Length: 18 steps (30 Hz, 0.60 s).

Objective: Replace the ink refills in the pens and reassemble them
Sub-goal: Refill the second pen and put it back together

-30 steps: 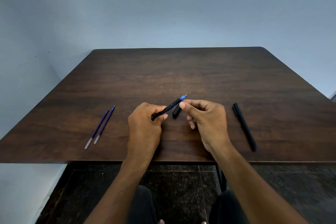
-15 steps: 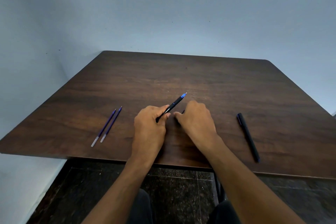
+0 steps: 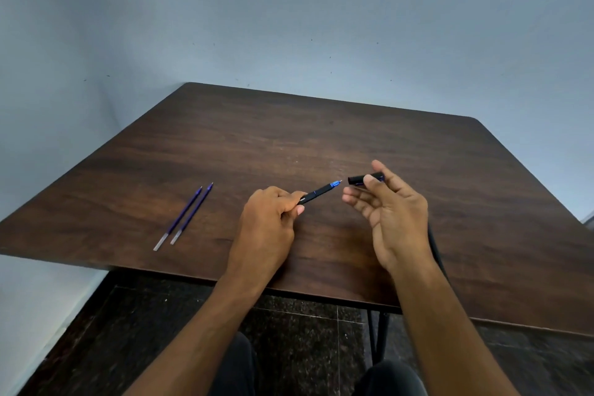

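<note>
My left hand [image 3: 268, 223] grips a black pen [image 3: 318, 193] by its rear end, and the blue tip points up and to the right. My right hand [image 3: 389, 214] is raised above the table and pinches a black pen cap [image 3: 361, 179] between thumb and forefinger, with the other fingers spread. The cap's mouth faces the pen tip, a short gap apart. Two blue ink refills [image 3: 184, 217] lie side by side on the left of the table. A second black pen [image 3: 435, 247] lies mostly hidden behind my right wrist.
The dark wooden table [image 3: 289, 138] stands against a pale blue wall. Its near edge runs above a dark stone floor and my knees. A black table leg [image 3: 379, 334] shows under the edge.
My right hand picked the cap up off the table and lifted it to the right of the pen tip. The view has tilted and shifted right.
</note>
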Tool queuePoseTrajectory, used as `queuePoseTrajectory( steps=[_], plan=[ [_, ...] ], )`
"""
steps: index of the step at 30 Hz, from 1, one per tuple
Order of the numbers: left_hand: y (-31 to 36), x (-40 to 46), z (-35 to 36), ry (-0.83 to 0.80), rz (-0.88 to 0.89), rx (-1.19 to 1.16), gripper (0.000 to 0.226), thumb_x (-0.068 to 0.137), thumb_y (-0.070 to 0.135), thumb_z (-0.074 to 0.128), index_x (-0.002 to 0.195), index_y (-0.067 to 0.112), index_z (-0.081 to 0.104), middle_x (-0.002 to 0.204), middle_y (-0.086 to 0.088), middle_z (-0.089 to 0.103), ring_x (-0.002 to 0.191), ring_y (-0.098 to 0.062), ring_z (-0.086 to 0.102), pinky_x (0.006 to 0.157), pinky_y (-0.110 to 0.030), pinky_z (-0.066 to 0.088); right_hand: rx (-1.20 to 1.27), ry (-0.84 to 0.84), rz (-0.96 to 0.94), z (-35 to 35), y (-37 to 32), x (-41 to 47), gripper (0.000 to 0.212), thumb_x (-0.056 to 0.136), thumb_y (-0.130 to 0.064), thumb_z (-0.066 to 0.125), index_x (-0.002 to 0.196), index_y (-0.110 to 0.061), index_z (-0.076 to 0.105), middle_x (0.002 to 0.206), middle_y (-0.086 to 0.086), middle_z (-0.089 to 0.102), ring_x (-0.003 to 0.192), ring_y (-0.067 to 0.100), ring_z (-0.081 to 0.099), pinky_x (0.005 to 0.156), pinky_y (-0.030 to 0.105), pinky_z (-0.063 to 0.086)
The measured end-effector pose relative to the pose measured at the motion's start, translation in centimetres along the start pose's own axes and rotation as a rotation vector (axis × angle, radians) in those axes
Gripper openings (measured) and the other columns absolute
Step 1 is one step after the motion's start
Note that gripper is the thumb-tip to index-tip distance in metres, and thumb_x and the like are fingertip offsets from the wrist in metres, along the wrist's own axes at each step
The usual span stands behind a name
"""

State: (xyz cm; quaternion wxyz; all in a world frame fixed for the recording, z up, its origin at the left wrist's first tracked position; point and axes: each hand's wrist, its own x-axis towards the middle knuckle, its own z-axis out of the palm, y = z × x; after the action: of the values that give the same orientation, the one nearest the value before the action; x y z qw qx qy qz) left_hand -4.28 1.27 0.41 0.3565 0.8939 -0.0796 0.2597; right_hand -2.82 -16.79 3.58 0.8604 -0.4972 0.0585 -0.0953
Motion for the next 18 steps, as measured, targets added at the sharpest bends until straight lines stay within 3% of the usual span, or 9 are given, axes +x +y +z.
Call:
queuePoseTrajectory(
  steps=[4, 14, 18],
  plan=[
    [0.2, -0.1, -0.1, -0.002, 0.003, -0.010, 0.023, 0.091, 0.011, 0.069, 0.110, 0.022, 0.077, 0.086, 0.004, 0.065, 0.085, -0.017, 0.056, 0.073, -0.031, 0.045, -0.062, -0.027, -0.047, 0.4, 0.1, 0.1, 0.050, 0.095, 0.004, 0.063, 0.144, 0.001, 0.051, 0.076, 0.013, 0.077, 0.069, 0.025, 0.076, 0.073, 0.038, 0.065],
    [0.4, 0.0, -0.4, -0.063, 0.011, -0.007, 0.023, 0.094, 0.014, 0.066, 0.114, 0.022, 0.075, 0.089, 0.004, 0.065, 0.087, -0.014, 0.057, 0.076, -0.032, 0.049, -0.245, -0.076, -0.077, 0.5, 1.5, 0.2, 0.051, 0.093, 0.002, 0.067, 0.142, -0.004, 0.053, 0.080, 0.008, 0.076, 0.074, 0.030, 0.074, 0.071, 0.039, 0.063],
    [0.4, 0.0, -0.5, -0.100, -0.009, -0.018, 0.023, 0.098, 0.021, 0.062, 0.117, 0.024, 0.074, 0.082, 0.003, 0.065, 0.082, -0.015, 0.057, 0.075, -0.034, 0.048, -0.266, -0.071, -0.057, 0.5, 1.8, 0.1, 0.030, 0.093, -0.002, 0.069, 0.122, -0.004, 0.063, 0.084, 0.015, 0.079, 0.074, 0.031, 0.077, 0.067, 0.036, 0.064]
  ],
)
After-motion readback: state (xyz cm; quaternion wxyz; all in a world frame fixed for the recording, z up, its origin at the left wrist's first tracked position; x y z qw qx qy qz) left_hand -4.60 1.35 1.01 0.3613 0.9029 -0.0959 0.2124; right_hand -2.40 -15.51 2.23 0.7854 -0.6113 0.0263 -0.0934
